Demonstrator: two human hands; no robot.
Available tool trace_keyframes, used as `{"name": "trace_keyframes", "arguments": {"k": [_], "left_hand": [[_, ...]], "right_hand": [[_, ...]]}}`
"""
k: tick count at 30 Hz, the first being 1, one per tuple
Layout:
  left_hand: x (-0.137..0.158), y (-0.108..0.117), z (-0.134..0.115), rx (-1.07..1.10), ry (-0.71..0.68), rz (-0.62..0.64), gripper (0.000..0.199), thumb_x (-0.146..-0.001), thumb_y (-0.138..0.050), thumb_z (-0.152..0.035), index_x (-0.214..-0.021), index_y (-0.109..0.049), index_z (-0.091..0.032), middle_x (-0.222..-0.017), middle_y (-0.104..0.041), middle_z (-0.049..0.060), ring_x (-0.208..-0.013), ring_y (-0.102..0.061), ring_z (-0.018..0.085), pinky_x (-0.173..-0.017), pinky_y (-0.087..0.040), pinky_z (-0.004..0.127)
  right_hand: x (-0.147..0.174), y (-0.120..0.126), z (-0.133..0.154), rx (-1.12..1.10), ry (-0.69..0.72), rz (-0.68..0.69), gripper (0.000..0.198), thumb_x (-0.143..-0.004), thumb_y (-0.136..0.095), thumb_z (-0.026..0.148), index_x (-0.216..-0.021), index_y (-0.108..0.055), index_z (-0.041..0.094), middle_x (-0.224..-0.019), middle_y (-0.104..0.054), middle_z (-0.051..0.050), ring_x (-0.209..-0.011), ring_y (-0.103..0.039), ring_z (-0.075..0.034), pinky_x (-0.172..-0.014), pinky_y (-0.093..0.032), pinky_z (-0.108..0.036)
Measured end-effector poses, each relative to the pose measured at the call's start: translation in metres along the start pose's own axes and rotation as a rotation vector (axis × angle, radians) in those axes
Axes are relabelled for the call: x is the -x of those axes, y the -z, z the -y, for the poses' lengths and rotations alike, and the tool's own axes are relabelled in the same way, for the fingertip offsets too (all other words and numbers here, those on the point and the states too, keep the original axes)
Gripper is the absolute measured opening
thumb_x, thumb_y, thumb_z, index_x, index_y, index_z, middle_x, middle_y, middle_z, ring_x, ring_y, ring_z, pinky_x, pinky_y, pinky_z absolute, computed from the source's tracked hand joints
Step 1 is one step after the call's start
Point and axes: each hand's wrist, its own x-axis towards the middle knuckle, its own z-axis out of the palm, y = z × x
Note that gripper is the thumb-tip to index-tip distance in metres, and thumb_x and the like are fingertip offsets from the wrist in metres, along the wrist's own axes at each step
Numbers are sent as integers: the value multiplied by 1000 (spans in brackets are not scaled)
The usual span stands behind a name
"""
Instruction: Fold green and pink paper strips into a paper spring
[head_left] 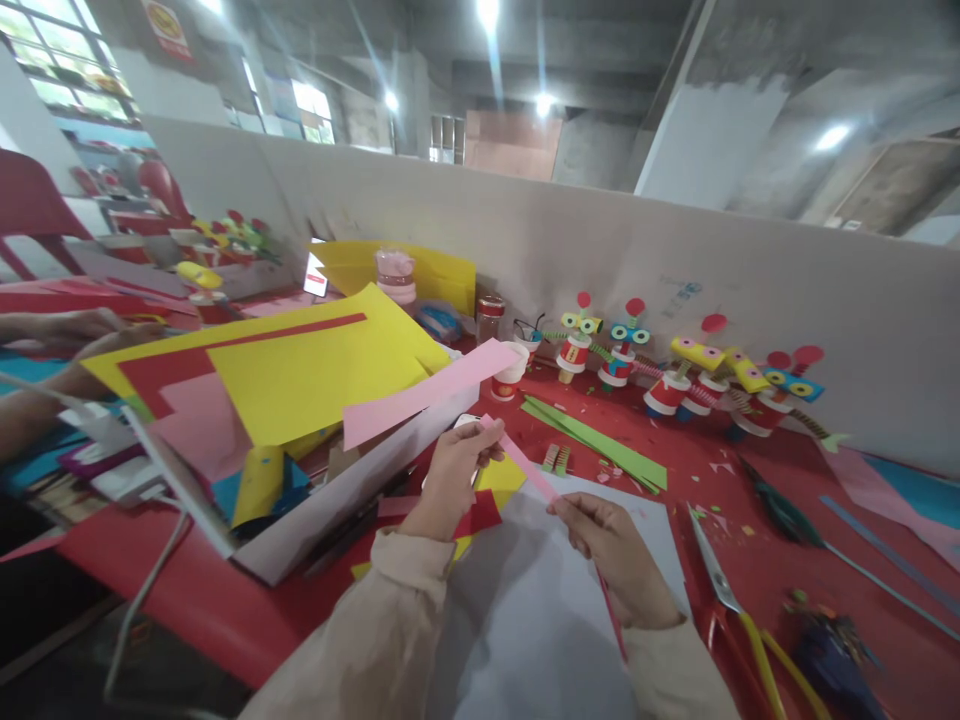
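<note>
A narrow pink paper strip (529, 468) is stretched between my two hands above a large white sheet (525, 610). My left hand (452, 470) pinches its far end between thumb and fingertips. My right hand (611, 550) grips the nearer end, its fingers curled in. Below my right hand shows a thin red edge (613, 612), partly hidden by the hand. Red paper pieces (480, 512) and yellow paper (511, 485) lie beneath my left hand. Two small folded paper pieces (556, 459) rest just beyond the strip, beside long green strips (600, 445).
Scissors (720, 575) lie right of the sheet, near dark-green-handled scissors (780, 505). Paper-cup figures (616, 365) line the back partition (525, 230). At left, a white box (367, 490) carries yellow sheets (300, 370) and a wide pink strip (427, 390). Another person's hands (97, 335) work beyond it.
</note>
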Motion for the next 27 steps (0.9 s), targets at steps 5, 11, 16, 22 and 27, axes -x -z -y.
{"name": "trace_keyframes", "arguments": {"k": [5,11,16,22,27], "left_hand": [[23,-25,17,-276,97,415,27,-60,-71,-41,-65,-67,-15,-59,-58,2,-58,-50,12,-54,-35,23],[25,-26,23,-767,-280,268,37,-72,-59,-42,-44,-57,-17,-44,-43,-1,-47,-36,11,-47,-23,25],[19,-17,8,-724,-262,82,38,-68,-61,-44,-42,-58,-17,-39,-33,-4,-43,-29,9,-45,-20,25],[12,-11,6,-536,-209,-134,31,-62,-66,-43,-45,-61,-18,-39,-37,-3,-43,-34,10,-44,-24,25],[9,-7,10,-512,-267,-204,36,-63,-65,-44,-40,-54,-18,-37,-34,-3,-45,-38,11,-44,-26,25]], "right_hand": [[-1,-1,1,14,91,-63,36,-73,-59,49,-69,-64,14,-43,-33,7,-44,-27,-8,-44,-22,-22],[-6,-1,-4,149,107,-24,33,-77,-54,47,-70,-60,16,-47,-40,6,-47,-35,-9,-47,-27,-22],[-6,10,-1,203,118,17,32,-80,-51,46,-67,-56,17,-52,-46,5,-53,-43,-11,-54,-34,-23],[-6,38,-2,350,121,-74,31,-78,-54,44,-61,-55,18,-56,-53,2,-56,-47,-12,-56,-36,-24],[-8,48,-6,261,146,-207,33,-72,-60,46,-57,-57,17,-52,-53,2,-53,-46,-12,-54,-36,-24]]}}
